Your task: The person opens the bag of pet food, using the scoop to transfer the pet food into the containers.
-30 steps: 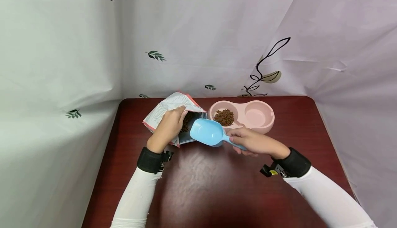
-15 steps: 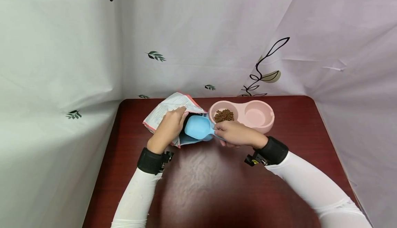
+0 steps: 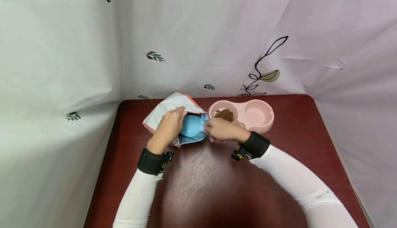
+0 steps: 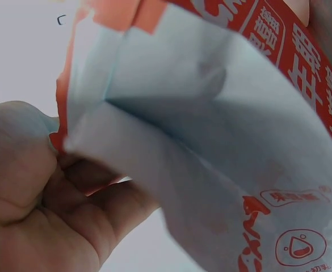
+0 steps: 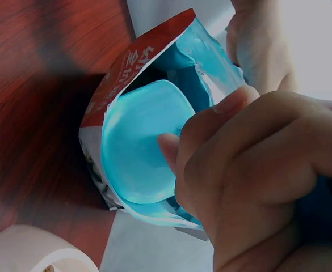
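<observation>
A white and red pet food bag (image 3: 169, 107) lies on its side at the back left of the table, its mouth facing right. My left hand (image 3: 167, 126) grips the bag's upper edge and holds the mouth open. In my right hand (image 3: 224, 129) is the handle of a light blue scoop (image 3: 190, 126), whose bowl sits inside the bag's mouth. The right wrist view shows the scoop's bowl surrounded by the bag's silvery lining, with the fingers curled at the handle. Right behind this hand stands a pink double bowl (image 3: 258, 117); brown kibble (image 3: 224, 114) lies in its left compartment.
The dark red wooden table (image 3: 248, 186) ends at the back against a white patterned cloth (image 3: 186, 48), which also hangs at both sides. The double bowl stands close to the bag's mouth, near the table's back edge.
My right hand has moved left with the scoop, and the scoop's bowl has gone from in front of the bag's mouth to inside it. The left hand and the bag have stayed put.
</observation>
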Available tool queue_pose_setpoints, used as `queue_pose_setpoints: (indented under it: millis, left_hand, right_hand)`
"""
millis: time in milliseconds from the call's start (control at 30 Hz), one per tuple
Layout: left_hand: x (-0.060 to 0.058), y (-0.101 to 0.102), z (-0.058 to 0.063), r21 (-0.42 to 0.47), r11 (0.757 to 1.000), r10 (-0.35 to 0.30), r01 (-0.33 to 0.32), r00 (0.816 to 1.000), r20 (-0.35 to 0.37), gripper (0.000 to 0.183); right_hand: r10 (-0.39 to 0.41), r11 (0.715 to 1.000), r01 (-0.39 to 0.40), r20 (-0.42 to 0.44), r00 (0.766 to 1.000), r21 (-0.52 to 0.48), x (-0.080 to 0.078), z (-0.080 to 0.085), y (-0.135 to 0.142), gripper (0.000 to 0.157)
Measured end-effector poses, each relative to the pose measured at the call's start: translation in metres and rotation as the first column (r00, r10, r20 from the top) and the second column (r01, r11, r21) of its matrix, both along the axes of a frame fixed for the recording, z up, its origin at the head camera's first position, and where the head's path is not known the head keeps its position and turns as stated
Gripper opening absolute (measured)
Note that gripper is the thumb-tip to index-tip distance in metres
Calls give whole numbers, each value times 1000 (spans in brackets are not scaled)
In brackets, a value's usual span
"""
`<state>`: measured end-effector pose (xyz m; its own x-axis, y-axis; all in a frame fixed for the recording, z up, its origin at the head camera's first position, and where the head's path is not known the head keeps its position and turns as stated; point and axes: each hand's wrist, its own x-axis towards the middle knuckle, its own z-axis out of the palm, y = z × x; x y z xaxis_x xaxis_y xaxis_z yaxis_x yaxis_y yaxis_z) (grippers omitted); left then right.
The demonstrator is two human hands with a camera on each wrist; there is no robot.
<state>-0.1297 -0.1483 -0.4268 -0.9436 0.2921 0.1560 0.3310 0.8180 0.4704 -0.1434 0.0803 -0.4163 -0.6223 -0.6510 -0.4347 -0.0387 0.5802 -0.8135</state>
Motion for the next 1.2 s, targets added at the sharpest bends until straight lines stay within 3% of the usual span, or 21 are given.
queue_pose_setpoints:
  millis: [400,700,1000,1200]
  left_hand:
    - [1,2,-2,-3,1000,1,0,1000,6,37]
    - [2,2,-2,-11,1000,-6,6,1000,-14,35]
    - [3,3,-2,-11,1000,-16,16,1000,-13,36]
    - [2,5,-2,-7,1000,-10,10,1000,-6,37]
  right_hand:
    - [-55,997,61,104,993,-52,-5,-17,-16,32]
    - [-111,988,130,192,975,-88,-6,-27,-28,32]
    - [-142,976,169,187,972,-135,-7,-44,-39,36]
    - [-152,970,181,182,971,-159,-6,-46,-44,38]
